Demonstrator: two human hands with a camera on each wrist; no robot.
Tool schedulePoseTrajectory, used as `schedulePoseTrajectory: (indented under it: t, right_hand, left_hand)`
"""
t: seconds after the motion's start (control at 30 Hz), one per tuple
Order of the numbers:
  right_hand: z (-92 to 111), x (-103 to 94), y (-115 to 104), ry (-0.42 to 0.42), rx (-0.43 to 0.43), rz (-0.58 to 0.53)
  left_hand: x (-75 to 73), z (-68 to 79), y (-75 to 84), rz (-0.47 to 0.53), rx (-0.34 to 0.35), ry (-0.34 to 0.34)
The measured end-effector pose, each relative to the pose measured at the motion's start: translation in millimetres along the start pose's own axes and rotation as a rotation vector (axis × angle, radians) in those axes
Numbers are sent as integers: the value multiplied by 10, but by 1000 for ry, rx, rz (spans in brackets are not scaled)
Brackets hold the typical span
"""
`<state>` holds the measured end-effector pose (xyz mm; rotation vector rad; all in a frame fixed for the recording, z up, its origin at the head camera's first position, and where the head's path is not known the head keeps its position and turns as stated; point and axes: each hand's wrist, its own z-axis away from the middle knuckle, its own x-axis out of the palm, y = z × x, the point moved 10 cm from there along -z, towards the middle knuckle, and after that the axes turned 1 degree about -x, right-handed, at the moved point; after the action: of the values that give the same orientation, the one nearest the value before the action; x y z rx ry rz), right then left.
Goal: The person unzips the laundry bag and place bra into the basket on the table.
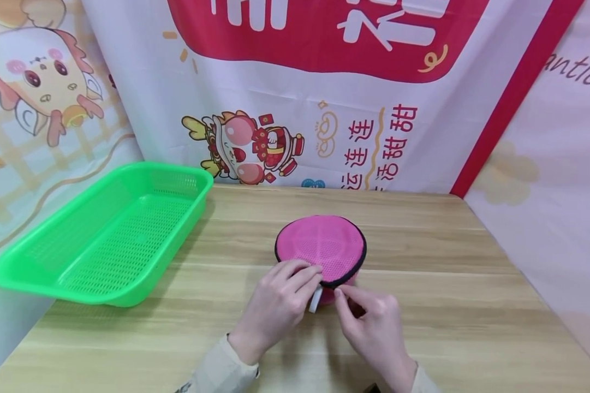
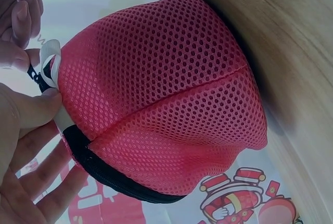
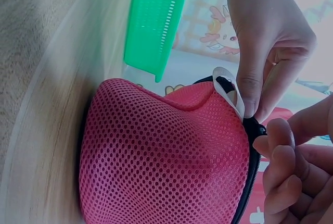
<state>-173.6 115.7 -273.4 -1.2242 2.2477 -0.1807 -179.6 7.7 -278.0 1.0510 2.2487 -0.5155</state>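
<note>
A round pink mesh laundry bag (image 1: 319, 243) with a black zipper (image 3: 248, 185) round its top edge stands on the wooden table. My left hand (image 1: 281, 303) pinches the zipper edge at the near side, thumb beside a white fabric loop (image 3: 227, 86). In the left wrist view, the other fingers (image 2: 47, 174) of that hand spread over the bag's top. Just to the right, my right hand (image 1: 373, 322) pinches the black zipper end between thumb and index finger, its other fingers curled in. The mesh side (image 2: 171, 78) bulges out below the zipper.
A green perforated plastic basket (image 1: 177, 248) sits at the table's left side. Printed cloth (image 1: 275, 82) with red and cartoon figures hangs behind the table, and more cloth (image 1: 545, 180) covers the right side. The wood-grain tabletop (image 1: 447, 262) extends around the bag.
</note>
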Motion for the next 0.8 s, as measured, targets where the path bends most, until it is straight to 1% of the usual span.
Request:
schedulePoseTrajectory:
  t: [0.13,0.3,0.47,0.53,0.67,0.8]
  right_hand:
    - [-5,-5,18,1,7,-2]
    - [2,-26,58,7,32,-15]
    - [-3,-46,85,10,50,-19]
    - [-4,-26,101,-10,68,-8]
    - [4,47,139,-76,101,20]
    - [12,109,151,-133,104,21]
  left_hand:
    - [26,17,-28,1,-5,-2]
    - [-10,10,-25,-23,4,18]
    - [-31,0,-35,-19,-1,9]
    - [-33,-1,-44,-13,-5,7]
    - [-43,-3,-39,-15,2,13]
    - [-18,-2,-36,20,-8,-23]
